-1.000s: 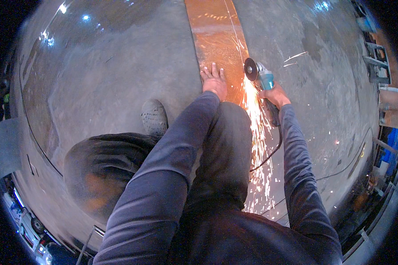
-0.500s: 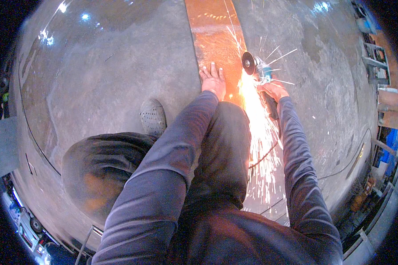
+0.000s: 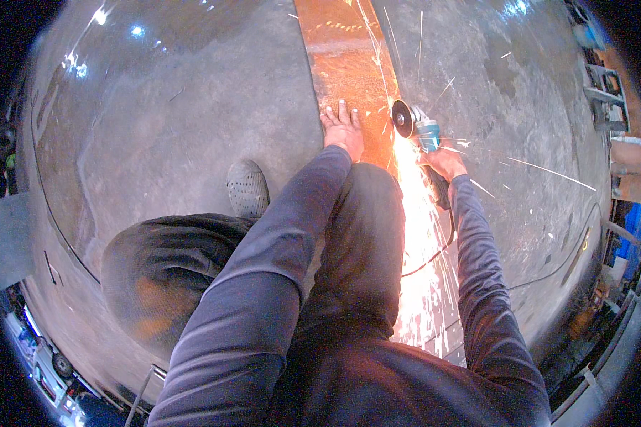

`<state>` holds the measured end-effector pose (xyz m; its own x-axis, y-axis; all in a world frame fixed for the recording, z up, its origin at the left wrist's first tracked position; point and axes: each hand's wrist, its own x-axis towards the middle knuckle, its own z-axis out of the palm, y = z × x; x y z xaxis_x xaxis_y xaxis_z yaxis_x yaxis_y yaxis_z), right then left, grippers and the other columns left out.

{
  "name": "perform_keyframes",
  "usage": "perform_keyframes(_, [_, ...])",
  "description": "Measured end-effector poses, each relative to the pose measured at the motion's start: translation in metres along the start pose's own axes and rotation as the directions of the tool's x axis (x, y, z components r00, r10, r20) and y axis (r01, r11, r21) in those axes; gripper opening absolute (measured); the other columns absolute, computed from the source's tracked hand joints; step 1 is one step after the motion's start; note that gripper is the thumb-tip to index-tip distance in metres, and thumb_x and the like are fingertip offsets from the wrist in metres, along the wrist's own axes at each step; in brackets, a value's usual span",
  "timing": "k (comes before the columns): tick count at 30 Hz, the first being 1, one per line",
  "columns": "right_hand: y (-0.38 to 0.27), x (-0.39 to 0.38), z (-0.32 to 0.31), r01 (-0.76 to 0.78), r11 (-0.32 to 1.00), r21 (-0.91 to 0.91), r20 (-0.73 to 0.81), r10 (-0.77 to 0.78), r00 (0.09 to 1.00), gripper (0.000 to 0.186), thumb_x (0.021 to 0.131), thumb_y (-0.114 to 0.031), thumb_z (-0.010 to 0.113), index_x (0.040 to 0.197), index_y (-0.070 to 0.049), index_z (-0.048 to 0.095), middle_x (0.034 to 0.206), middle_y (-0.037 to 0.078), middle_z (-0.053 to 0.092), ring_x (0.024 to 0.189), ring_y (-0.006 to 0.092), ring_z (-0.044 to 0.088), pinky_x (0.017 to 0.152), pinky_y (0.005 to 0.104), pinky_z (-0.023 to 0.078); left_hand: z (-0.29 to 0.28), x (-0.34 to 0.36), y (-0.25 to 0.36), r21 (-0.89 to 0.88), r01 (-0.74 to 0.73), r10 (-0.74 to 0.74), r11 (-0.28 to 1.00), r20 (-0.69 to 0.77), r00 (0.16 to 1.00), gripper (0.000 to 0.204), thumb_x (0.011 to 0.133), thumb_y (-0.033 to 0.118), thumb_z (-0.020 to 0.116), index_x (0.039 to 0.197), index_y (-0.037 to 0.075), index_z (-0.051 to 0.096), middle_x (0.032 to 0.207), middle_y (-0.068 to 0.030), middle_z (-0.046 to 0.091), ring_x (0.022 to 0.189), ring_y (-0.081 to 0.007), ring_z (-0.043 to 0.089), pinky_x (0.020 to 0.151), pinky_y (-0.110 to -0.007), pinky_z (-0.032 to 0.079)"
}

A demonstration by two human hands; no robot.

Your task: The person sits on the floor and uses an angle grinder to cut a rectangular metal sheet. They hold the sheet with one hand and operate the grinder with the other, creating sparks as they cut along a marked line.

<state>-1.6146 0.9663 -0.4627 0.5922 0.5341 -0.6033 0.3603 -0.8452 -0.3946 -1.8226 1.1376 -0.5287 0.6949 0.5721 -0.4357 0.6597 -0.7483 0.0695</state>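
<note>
A long rust-brown metal plate (image 3: 349,75) lies on the concrete floor, running away from me. Flat on it, with fingers spread, rests my left hand (image 3: 342,130). My right hand (image 3: 446,162) is wrapped round an angle grinder (image 3: 429,134) with a teal housing. The grinder's dark disc (image 3: 403,118) stands on edge at the plate's right side. A dense stream of bright sparks (image 3: 417,206) pours from there back toward me, past my knee. The glare partly hides the grinder's body and my right fingers.
The grinder's black cord (image 3: 429,262) trails back beside my right leg. My shoe (image 3: 247,188) stands on the floor (image 3: 171,135) left of the plate. A metal frame (image 3: 607,97) and assorted stock line the far right. A vehicle (image 3: 53,363) shows at the lower left.
The grinder and my right hand have shifted slightly toward me and to the right. More of the teal housing shows, and the spark stream looks thicker. My left hand stays put.
</note>
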Motion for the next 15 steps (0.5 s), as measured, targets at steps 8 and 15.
perform_keyframes(8, [-0.004, -0.009, 0.005, 0.032, 0.997, 0.068, -0.025, -0.030, 0.999, 0.072, 0.061, -0.023, 0.083, 0.125, -0.003, 0.057, 0.106, 0.013, 0.069, 0.097, 0.0269, 0.066, 0.088, 0.0393, 0.049, -0.003, -0.003, -0.001, 0.022, -0.011, 0.010, 1.000, 0.031, 0.999, 0.089, 0.088, 0.035, 0.062, 0.157, 0.001, 0.017, 0.161, -0.0323, 0.005, 0.141, -0.0614, 0.018, 0.114, -0.067, 0.017])
perform_keyframes(15, [-0.011, -0.018, 0.003, -0.064, 0.989, 0.137, 0.089, 0.052, 0.995, 0.081, 0.059, -0.027, 0.083, 0.130, -0.003, 0.056, 0.118, 0.018, 0.066, 0.106, 0.0311, 0.064, 0.092, 0.0404, 0.050, -0.004, -0.002, 0.000, 0.031, -0.010, 0.009, 0.999, 0.019, 1.000, 0.096, 0.086, 0.040, 0.067, 0.157, 0.001, 0.016, 0.161, -0.0326, 0.005, 0.141, -0.0612, 0.020, 0.114, -0.067, 0.018])
